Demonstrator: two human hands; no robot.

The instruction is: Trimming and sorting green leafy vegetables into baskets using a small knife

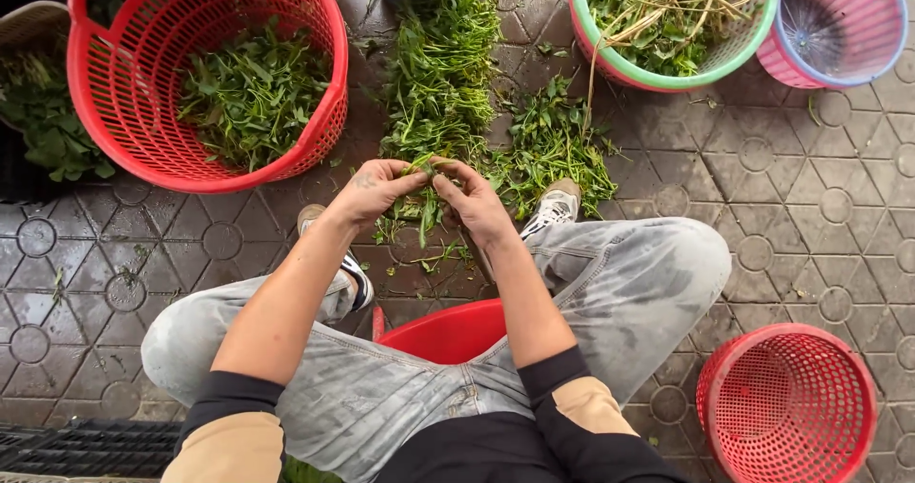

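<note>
My left hand (pixel 370 190) and my right hand (pixel 473 201) meet in front of me, both pinching a small sprig of green leafy stems (pixel 420 208) that hangs between them. Just beyond my hands a long pile of leafy greens (pixel 440 73) lies on the paved ground, with a smaller heap (pixel 553 144) to its right. I sit low with my knees spread, in grey jeans, a shoe (pixel 553 206) under each hand.
A large red basket (pixel 124 92) at the upper left holds picked leaves. A green-rimmed basket (pixel 667 78) of stalks and a pink basket (pixel 839 25) stand at the upper right. An empty red basket (pixel 786 407) is at the lower right. A red stool (pixel 448 330) is beneath me.
</note>
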